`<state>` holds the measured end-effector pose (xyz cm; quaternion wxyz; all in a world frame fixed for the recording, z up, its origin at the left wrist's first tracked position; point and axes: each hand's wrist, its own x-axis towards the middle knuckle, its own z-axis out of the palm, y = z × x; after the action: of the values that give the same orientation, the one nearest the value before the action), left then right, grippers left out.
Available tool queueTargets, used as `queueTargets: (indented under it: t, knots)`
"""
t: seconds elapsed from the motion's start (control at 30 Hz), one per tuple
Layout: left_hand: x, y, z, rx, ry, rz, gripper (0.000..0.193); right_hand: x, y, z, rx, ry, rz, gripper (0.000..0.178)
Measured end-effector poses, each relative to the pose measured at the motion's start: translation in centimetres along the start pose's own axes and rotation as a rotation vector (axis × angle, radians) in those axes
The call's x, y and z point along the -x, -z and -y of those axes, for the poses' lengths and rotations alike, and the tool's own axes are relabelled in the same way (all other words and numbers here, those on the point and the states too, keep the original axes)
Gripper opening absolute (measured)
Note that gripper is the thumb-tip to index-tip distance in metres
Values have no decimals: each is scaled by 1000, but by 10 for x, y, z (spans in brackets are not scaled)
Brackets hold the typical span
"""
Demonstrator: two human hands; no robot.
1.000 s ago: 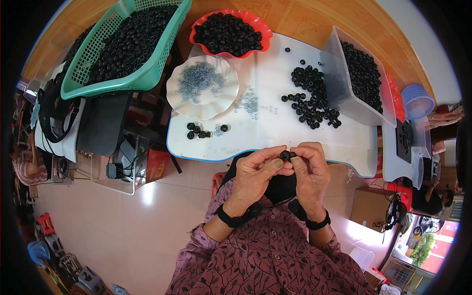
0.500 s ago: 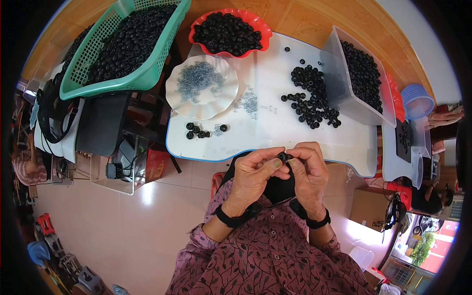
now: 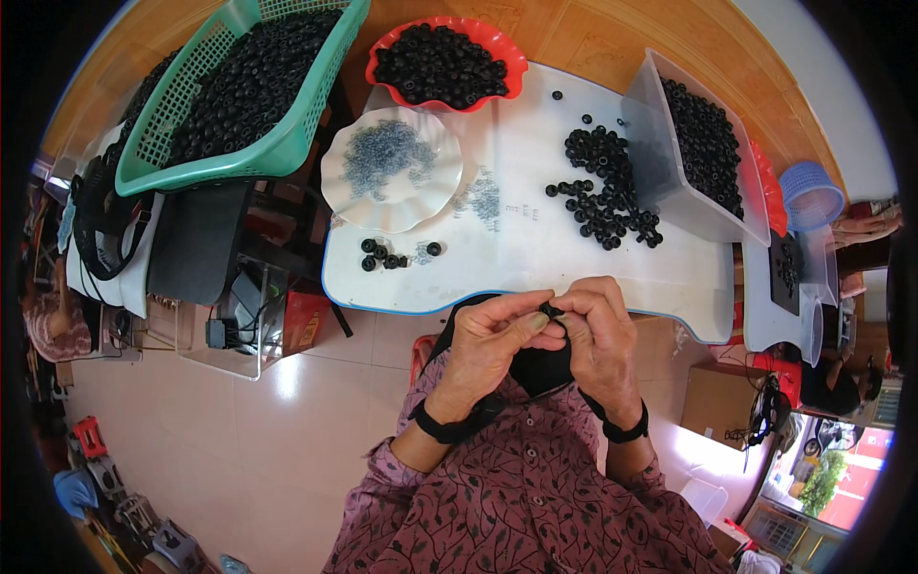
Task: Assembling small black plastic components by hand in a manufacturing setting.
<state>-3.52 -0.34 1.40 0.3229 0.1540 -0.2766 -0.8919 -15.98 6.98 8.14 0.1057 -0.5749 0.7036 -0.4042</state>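
Note:
Just past the table's near edge, both hands meet around a small black round part (image 3: pixel 549 310). My left hand (image 3: pixel 486 342) pinches it between thumb and fingertips. My right hand (image 3: pixel 601 335) closes on its other side, and its fingers cover much of the part. Whether a smaller piece is also between the fingertips I cannot tell. On the white table (image 3: pixel 564 277) ahead lies a loose pile of similar black parts (image 3: pixel 602 182). A smaller cluster of black parts (image 3: pixel 382 253) sits left of the hands. Tiny clear pieces (image 3: pixel 485 199) lie beside a white scalloped plate (image 3: pixel 339 206), which holds more.
A red scalloped bowl (image 3: pixel 516 72) of black parts stands at the back. At the far left is a heaped green basket (image 3: pixel 220 167). A translucent bin (image 3: pixel 660 172) of black parts stands right, beside a blue basket (image 3: pixel 813 196). The table's near edge (image 3: pixel 402 308) curves before me.
My right hand has turned slightly and its fingers have shifted over the black part. The part's round open face, visible before, is now mostly covered. My left hand keeps its pinch.

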Motion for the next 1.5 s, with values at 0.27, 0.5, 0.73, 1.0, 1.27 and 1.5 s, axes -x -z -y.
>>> queueTargets:
  t: [0.27,0.5,0.73,1.0,1.27,1.5]
  knots:
    - [0,2,2,-9,1,-19,25,1,-1,-2,19,-5,7,18]
    - [0,3,4,-26,-11,-18,25,2,-2,-3,11,-10,1,18]
    - [2,-5,0,-44,30,-90,28,2,-2,-2,168,86,20,21]
    - [1,3,7,-126,10,-97,27,4,-5,2,253,137,26,23]
    - [-1,6,5,-176,18,-65,25,15,-5,-3,-41,-123,86,23]
    - [-3,8,4,-25,-10,-18,24,17,-23,3,-269,-109,-127,26]
